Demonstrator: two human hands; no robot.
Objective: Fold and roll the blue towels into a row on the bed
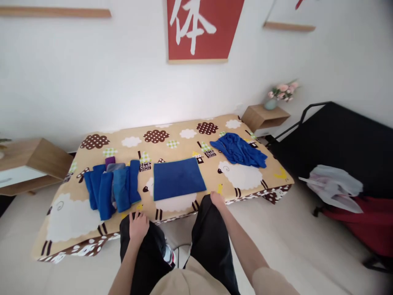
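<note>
So both hands are just parked on the knees of the black trousers (pixel 211 237). Left hand (pixel 138 226) is flat with its fingers loosely spread, holding nothing; right hand (pixel 217 200) is on the other knee, but can't really tell how its fingers are set.

Right in front, 1 flat rectangular blue fabric cloth (pixel 179 179) lies spread out on the beige sheep-print cover (pixel 129 153). Left of it there's a clump of long, rolled or folded blue cloths (pixel 106 192), with 1 purple piece (pixel 110 161) at the back. The crumpled bright-blue cloth (pixel 239 150) sits off to the right, well apart.
</note>
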